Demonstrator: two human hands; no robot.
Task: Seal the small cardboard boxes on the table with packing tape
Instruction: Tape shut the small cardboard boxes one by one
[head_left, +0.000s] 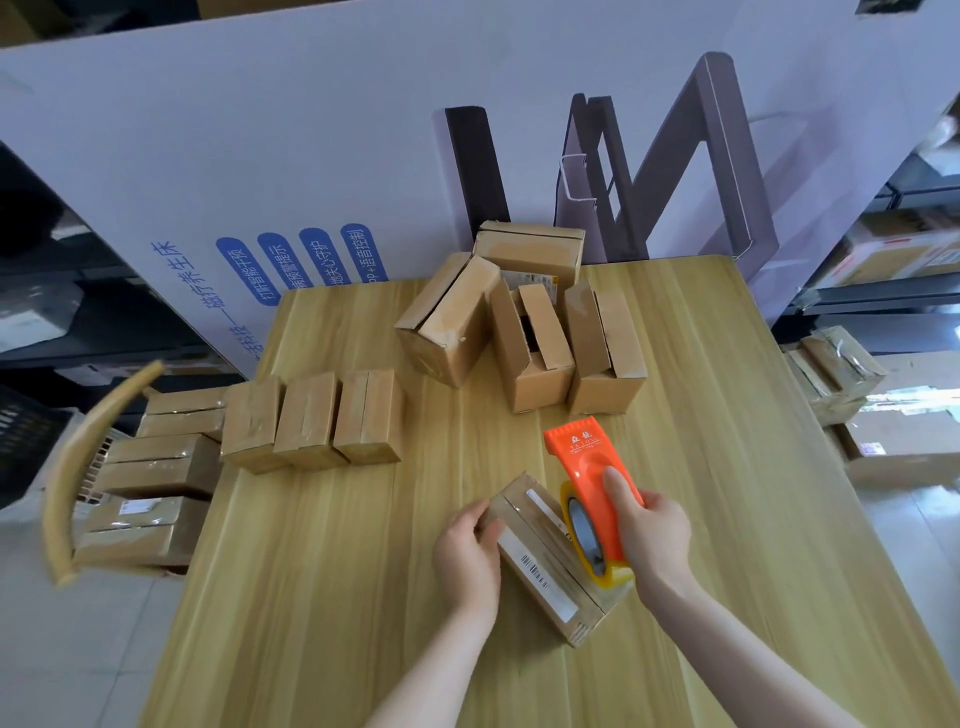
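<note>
A small cardboard box (545, 564) with a barcode label lies near the front of the wooden table (322, 571). My left hand (467, 551) grips its left side. My right hand (652, 535) holds an orange tape dispenser (589, 478) with a roll of clear tape, pressed against the box's right end. Three closed boxes (311, 421) stand in a row at the left. Several boxes with loose flaps (519, 322) are heaped at the back of the table.
A chair (98, 457) left of the table carries stacked boxes (156, 478). A large white printed carton (363, 156) stands behind the table. More parcels (841, 374) sit on the floor and shelves at the right.
</note>
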